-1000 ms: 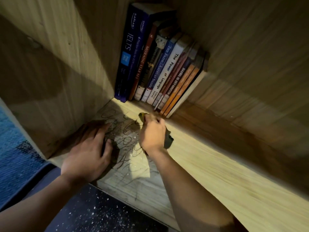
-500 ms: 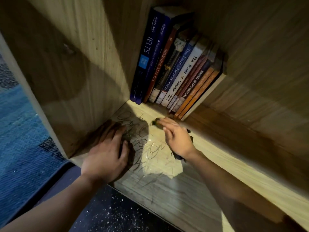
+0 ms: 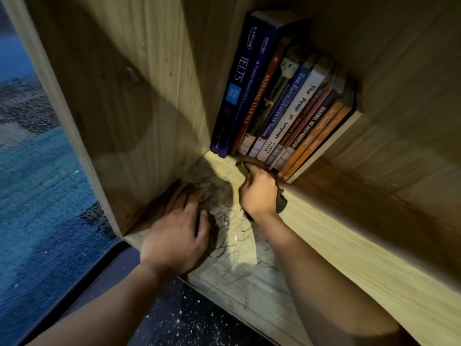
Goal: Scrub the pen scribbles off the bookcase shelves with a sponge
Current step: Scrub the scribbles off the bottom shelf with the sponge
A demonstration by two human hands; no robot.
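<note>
At frame centre, the right hand (image 3: 258,194) grips a dark sponge (image 3: 281,203) on the scribbled shelf (image 3: 324,245) below the leaning books (image 3: 282,101); the left hand (image 3: 179,236) rests flat, fingers spread.

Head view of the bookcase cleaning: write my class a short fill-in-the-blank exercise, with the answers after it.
1. The right hand grips a ___.
2. The left hand presses flat on the wooden ___.
3. Pen scribbles lie ___ the two hands.
4. The books stand in the shelf's back ___.

Answers: sponge; shelf; between; corner
</note>
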